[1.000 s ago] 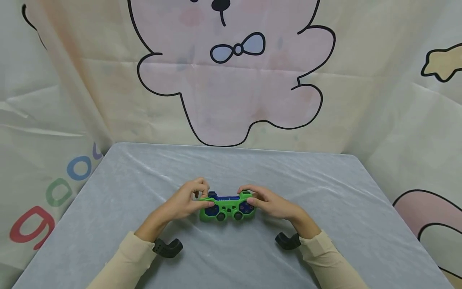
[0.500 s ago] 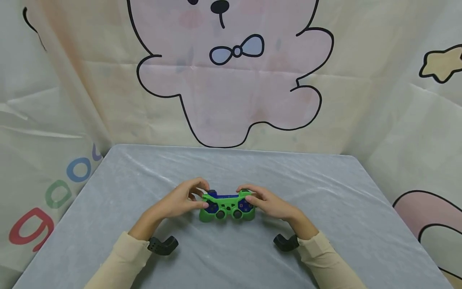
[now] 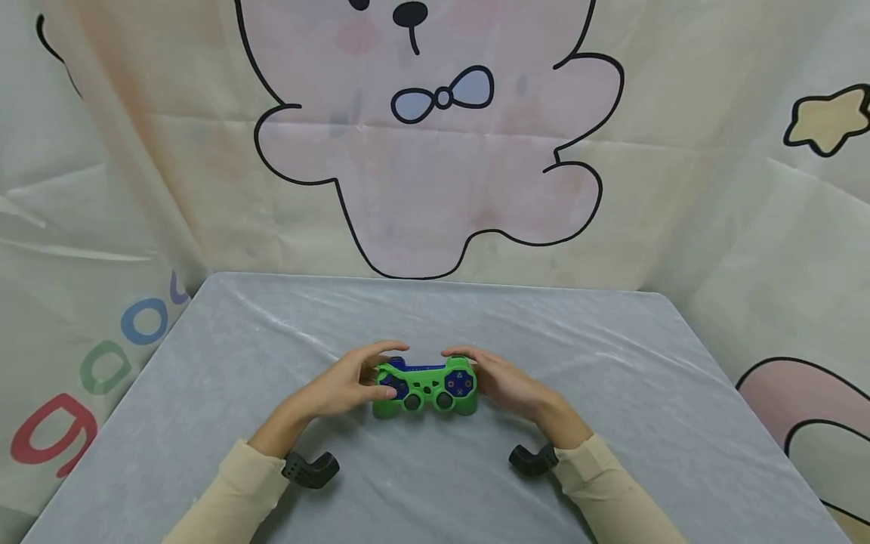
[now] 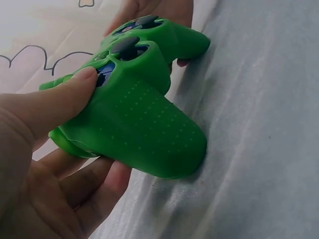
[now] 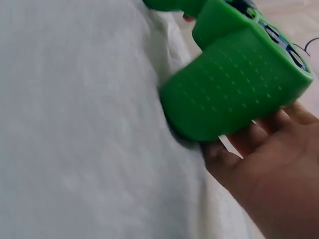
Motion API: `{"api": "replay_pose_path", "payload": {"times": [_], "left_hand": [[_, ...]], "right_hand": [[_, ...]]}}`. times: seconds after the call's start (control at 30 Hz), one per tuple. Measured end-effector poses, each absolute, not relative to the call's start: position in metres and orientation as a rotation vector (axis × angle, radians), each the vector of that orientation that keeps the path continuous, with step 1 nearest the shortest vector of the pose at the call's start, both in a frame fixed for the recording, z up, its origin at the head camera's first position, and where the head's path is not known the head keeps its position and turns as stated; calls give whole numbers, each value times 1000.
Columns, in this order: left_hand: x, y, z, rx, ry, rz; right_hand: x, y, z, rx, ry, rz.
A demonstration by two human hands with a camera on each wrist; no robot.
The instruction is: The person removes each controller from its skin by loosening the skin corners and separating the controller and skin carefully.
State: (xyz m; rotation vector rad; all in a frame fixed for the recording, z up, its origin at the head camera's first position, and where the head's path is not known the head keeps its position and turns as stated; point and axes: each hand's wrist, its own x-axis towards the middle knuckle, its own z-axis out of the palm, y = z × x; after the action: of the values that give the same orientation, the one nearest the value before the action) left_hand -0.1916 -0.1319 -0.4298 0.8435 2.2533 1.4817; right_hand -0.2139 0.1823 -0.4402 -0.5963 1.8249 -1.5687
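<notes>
A blue game controller in a bright green rubbery cover (image 3: 428, 391) lies mid-table, its dark sticks and blue button areas facing up. My left hand (image 3: 350, 381) grips its left end; the thumb (image 4: 79, 87) presses on top beside the blue pad, and the other fingers curve below, partly hidden. At the other end my right hand (image 3: 506, 384) cups the side and back, one finger reaching along the top edge. In the right wrist view, fingers (image 5: 249, 139) bend behind the dotted green handle (image 5: 224, 84), their tips hidden. The right thumb is not visible.
A grey-blue velvety cloth (image 3: 544, 325) covers the table. Behind it hangs a fabric backdrop (image 3: 435, 196) with a cartoon figure. Black curved mounts sit at both wrists, the left mount (image 3: 311, 470) and the right mount (image 3: 532, 459).
The right thumb has come off the button area and dropped out of sight. The green cover's left upper edge, pulled up by the left fingers a second ago, now lies down around the controller.
</notes>
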Motion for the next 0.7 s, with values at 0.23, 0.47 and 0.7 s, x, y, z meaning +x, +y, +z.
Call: {"api": "replay_pose_path", "payload": {"times": [0.23,0.47,0.7], "left_hand": [[-192,-132,-429,812,2227,1499],[-191,-130,-429,825,2236,1489],[-188,-129,-427,836,2268,1460]], "right_hand": [[-213,179,-447,-454,1622,-1735],[-214,179,-450,-467,1581,-1736],[-217,184,-449,-557,1688,-1636]]}}
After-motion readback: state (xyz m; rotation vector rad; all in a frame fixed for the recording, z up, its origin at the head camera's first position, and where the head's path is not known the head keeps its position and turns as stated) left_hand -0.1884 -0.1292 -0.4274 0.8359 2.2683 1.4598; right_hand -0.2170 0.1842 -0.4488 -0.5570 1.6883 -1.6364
